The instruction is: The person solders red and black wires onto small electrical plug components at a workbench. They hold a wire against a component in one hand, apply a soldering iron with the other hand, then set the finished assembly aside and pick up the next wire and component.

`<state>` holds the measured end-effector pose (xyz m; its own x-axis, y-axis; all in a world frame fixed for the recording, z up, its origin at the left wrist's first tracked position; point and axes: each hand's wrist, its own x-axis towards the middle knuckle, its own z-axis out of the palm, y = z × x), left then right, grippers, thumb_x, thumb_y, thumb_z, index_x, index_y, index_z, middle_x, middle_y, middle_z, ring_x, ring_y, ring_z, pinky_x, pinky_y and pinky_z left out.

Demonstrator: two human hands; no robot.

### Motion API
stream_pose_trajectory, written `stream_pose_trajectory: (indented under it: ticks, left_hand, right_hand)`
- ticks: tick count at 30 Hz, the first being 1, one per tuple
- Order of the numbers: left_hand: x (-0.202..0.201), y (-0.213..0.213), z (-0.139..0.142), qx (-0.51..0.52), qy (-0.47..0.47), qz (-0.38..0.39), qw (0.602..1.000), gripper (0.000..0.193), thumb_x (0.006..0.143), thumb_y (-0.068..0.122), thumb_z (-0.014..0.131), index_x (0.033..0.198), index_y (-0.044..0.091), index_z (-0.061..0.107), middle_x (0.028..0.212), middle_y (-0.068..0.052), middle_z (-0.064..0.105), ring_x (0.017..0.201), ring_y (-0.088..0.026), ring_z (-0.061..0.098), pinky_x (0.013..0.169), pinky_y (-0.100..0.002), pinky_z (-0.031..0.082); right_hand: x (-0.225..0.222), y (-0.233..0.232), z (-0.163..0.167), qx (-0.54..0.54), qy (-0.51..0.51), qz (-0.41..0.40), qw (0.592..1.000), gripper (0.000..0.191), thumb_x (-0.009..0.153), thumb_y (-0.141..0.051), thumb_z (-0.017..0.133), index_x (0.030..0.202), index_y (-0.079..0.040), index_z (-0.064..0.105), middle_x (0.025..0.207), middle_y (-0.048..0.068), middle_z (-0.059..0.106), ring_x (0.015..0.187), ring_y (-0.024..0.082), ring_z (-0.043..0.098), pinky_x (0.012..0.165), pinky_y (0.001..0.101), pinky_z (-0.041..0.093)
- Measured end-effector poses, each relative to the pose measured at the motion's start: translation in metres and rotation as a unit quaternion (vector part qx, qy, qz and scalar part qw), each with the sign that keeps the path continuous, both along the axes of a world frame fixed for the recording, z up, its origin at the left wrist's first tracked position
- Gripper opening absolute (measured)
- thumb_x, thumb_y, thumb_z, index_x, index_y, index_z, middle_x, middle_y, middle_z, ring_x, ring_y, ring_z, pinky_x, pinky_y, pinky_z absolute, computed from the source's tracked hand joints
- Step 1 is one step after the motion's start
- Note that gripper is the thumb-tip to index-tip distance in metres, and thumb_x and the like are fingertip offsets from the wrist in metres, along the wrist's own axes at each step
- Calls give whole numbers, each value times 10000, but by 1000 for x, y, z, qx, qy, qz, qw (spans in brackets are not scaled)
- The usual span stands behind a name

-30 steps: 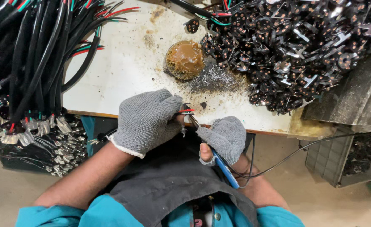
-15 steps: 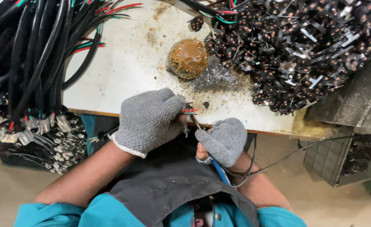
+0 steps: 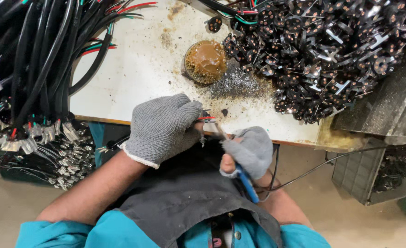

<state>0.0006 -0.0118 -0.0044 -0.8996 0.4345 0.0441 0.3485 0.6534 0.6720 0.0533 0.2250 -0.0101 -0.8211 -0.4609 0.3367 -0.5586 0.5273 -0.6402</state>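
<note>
The left hand (image 3: 164, 126), in a grey knit glove, is closed around thin red wire ends (image 3: 206, 118) at the workbench edge (image 3: 120, 120). Just to the right, the right hand (image 3: 249, 149) grips a blue-handled soldering iron (image 3: 246, 180); its long axis slants up-left toward the wires.

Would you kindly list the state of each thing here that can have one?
Left hand: gloved, closed on red-tipped wires.
Right hand: gloved, gripping blue-handled soldering tool.
Round brown pot: open, upright.
Black cables: bundled, ends hanging off table.
Black connector parts: heaped.
</note>
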Motion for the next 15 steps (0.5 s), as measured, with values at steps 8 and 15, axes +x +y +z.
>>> stream_pose_trajectory:
  ticks: [8,15]
  left_hand:
    - [2,3,2,-16,23,20,999,176,734,281,771,789,142,678,743,-86,639,648,-322,656,550,-470,499]
    - [4,2,3,-11,24,23,999,170,748,289,772,793,157,675,744,-79,630,657,-320,656,550,-469,493]
  right_hand:
    - [27,-25,-2,-366,-247,-188,877,623,963,-454,719,1398,-50,530,824,24,712,706,95,676,651,262,551]
    - [9,-27,-1,-155,-250,-229,928,317,998,-75,738,1213,-16,513,924,97,654,825,220,716,788,354,568]
